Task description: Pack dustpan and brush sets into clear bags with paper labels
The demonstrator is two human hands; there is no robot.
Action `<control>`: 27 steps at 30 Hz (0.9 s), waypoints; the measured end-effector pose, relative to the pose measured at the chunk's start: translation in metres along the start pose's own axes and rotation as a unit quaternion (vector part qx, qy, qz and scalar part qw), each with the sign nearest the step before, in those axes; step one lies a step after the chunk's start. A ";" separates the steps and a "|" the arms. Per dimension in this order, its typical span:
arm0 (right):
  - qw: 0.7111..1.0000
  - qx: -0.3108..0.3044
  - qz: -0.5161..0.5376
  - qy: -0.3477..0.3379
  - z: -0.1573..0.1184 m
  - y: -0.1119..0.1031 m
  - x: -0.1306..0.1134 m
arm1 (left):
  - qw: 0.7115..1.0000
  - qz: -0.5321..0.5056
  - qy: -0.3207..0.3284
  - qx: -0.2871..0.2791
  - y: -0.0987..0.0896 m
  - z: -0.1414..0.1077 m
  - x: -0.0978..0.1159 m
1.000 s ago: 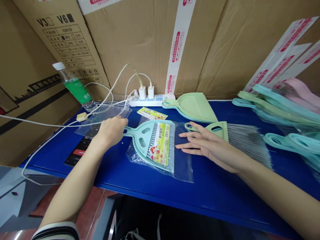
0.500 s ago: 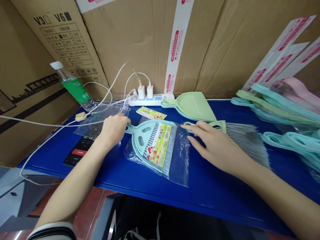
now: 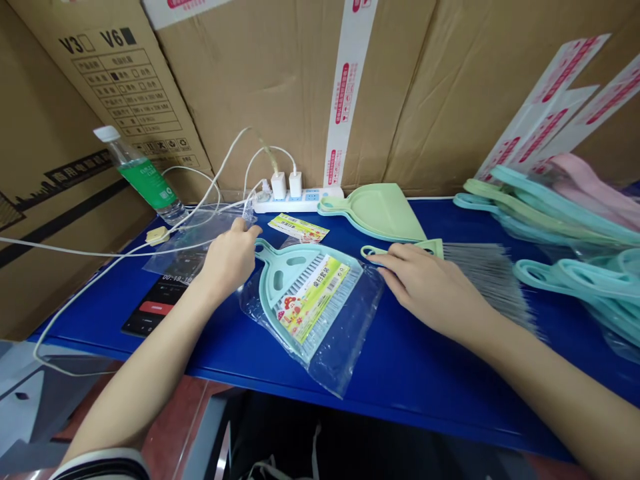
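A light-blue dustpan lies in a clear plastic bag with a grey-bristled brush and a yellow-green label card over it. My left hand is closed beside the dustpan's handle loop. Its fingertips are hidden, so what they hold, if anything, does not show. My right hand rests over the handle of a green brush, fingers stretched out towards the handle's loop. Behind it lies a green dustpan, with a light-blue edge showing beneath.
More bagged dustpans are heaped at the right. A power strip with chargers and white cables stands against the cardboard boxes. At left are a water bottle, a phone and a flat plastic bag. Another label card lies behind.
The bagged dustpan has turned clockwise, its wide end swinging towards me. My left hand's thumb now shows beside the handle. My right hand has settled lower over the green brush handle.
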State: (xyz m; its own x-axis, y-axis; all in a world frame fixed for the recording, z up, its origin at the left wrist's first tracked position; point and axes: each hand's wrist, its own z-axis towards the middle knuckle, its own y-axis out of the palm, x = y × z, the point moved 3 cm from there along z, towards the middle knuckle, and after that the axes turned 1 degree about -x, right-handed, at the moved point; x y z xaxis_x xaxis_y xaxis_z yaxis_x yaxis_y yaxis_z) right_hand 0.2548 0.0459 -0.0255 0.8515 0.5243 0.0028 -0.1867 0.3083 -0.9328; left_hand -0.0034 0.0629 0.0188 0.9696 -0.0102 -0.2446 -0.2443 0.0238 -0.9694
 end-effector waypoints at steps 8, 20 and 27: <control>0.999 -0.028 0.027 0.004 0.002 0.002 -0.001 | 0.999 0.011 0.001 -0.051 0.002 -0.008 0.011; 0.986 -0.140 0.090 -0.017 -0.009 -0.013 -0.008 | 0.981 -0.066 0.181 -0.025 0.009 -0.009 0.022; 0.951 -0.234 0.203 0.019 -0.017 -0.020 -0.004 | 0.934 -0.191 0.301 -0.003 0.020 -0.010 0.031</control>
State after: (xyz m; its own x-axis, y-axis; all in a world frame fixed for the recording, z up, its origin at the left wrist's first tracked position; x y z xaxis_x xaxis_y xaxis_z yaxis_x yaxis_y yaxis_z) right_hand 0.2637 0.0241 -0.0131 0.7746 0.4926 -0.3966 -0.2729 -0.3054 -0.9123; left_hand 0.0219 0.0533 -0.0083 0.8016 -0.5780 0.1527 0.1151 -0.1015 -0.9882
